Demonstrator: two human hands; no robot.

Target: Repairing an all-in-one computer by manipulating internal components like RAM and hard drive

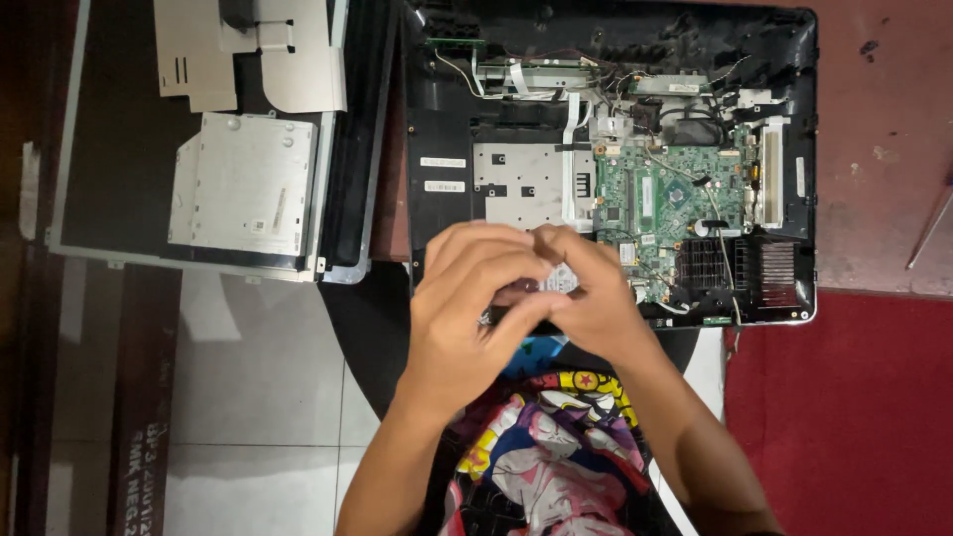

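Head camera: both hands met over the near edge of an opened laptop chassis [437, 119].
Left hand [467, 308] and right hand [596, 298] were curled together around a small silvery part [558, 279], fingers closed on it; its kind could not be told. Green motherboard [675, 199] lay just beyond; a detached screen panel [119, 149] and silver drive [243, 184] sat left.

left hand [467, 308] | right hand [596, 293] | fingers curled, hands touching, forearms converging
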